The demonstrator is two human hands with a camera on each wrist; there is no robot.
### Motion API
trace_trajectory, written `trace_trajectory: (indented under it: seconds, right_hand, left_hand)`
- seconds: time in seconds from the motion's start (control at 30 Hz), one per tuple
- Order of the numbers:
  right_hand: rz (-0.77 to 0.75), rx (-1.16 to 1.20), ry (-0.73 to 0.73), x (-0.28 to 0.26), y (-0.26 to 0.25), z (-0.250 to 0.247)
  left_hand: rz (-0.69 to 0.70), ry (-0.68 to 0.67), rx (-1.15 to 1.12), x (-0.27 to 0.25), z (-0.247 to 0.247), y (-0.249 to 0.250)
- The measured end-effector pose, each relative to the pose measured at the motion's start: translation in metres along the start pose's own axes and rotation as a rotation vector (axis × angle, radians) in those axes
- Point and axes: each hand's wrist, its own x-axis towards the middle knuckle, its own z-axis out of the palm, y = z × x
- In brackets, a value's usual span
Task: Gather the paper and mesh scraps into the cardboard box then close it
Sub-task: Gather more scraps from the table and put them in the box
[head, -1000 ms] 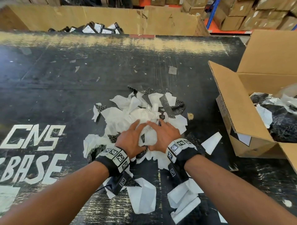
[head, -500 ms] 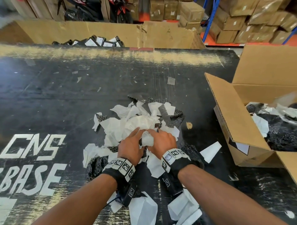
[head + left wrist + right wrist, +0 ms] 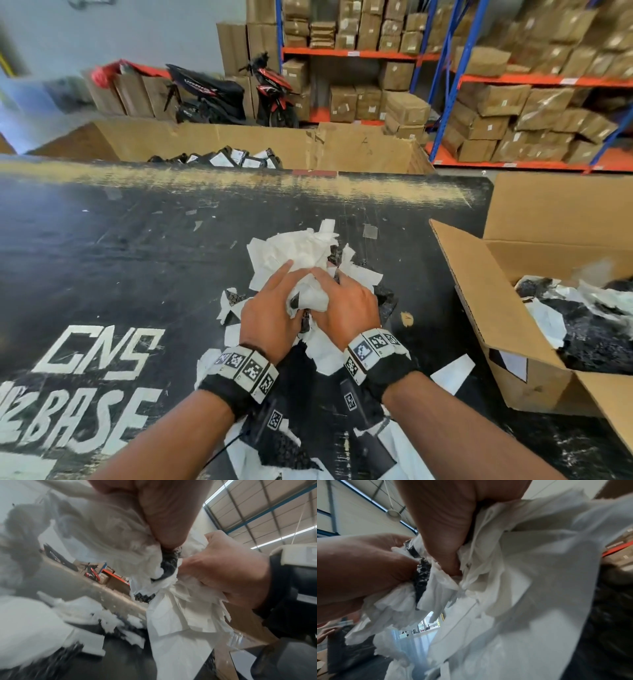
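Both hands grip one crumpled bundle of white paper and black mesh scraps (image 3: 297, 251) and hold it a little above the black table (image 3: 130, 246). My left hand (image 3: 270, 308) clasps its left side and my right hand (image 3: 346, 303) its right side, thumbs nearly touching. The left wrist view shows the bundle (image 3: 111, 536) squeezed under my left hand (image 3: 164, 515), with the right hand (image 3: 231, 574) opposite. In the right wrist view my right hand (image 3: 450, 523) digs into the paper (image 3: 530, 577). The open cardboard box (image 3: 479, 298) stands to the right, partly filled with scraps (image 3: 589, 322).
Loose scraps (image 3: 323, 358) stay on the table under and behind my wrists. White lettering (image 3: 102, 353) marks the table at left. A large cardboard bin (image 3: 342, 147) stands beyond the far edge. Motorbikes (image 3: 212, 96) and shelves of boxes (image 3: 513, 102) fill the background.
Both hands have squeezed the pile together and lifted a bundle of it off the table. The head view has tilted up, showing the warehouse behind.
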Motion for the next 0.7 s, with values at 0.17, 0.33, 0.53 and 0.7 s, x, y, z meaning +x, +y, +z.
trace_trajectory:
  seconds: [0.17,0.33,0.53,0.7]
  right_hand:
    - [-0.097,0.0,0.127,0.023,-0.028,-0.038]
    - [-0.172,0.017,0.262,0.048,-0.051,-0.076]
    - [-0.22,-0.008,0.388,0.066,-0.059,-0.136]
    - [-0.245,-0.071,0.45,0.075,-0.033,-0.2]
  left_hand:
    - [0.044,0.131,0.047,0.02,-0.046,0.018]
    - [0.102,0.263,0.095,0.041,-0.093,0.047]
    - [0.18,0.359,0.107,0.062,-0.13,0.094]
    - [0.248,0.437,0.06,0.076,-0.138,0.161]
